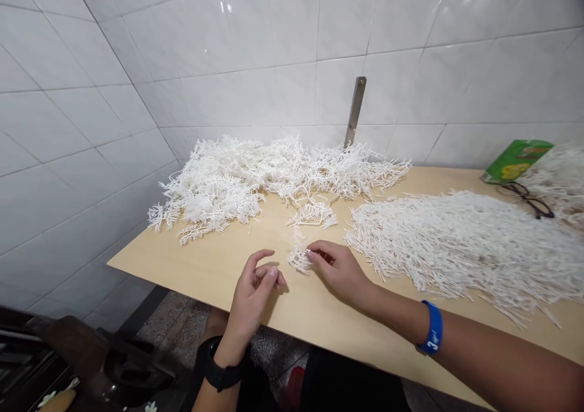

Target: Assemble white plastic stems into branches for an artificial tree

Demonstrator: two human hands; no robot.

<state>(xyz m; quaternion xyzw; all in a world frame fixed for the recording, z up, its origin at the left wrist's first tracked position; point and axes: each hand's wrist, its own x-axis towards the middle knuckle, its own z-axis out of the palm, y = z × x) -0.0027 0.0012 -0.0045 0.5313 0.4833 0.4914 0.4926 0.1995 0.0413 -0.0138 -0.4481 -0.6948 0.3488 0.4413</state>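
A small white branched sprig (300, 260) lies near the middle of the wooden board, pinched at its right side by my right hand (340, 272), which wears a blue wristband. Left of it, my left hand (258, 287) is raised over the board's front edge with fingers curled and apart, holding nothing. Just behind the sprig is a small loose clump (314, 213) of similar white pieces. A large tangled white heap (255, 178) lies along the back left. On the right spreads a wide flat pile (460, 238) of thin white strands.
The wooden board (182, 258) meets a tiled wall (274, 95) at the back. A metal bracket (355, 111) stands against it. At the right are a green box (517, 161), black glasses (529, 199) and another white pile (563, 178). Dark furniture (77, 363) is at lower left.
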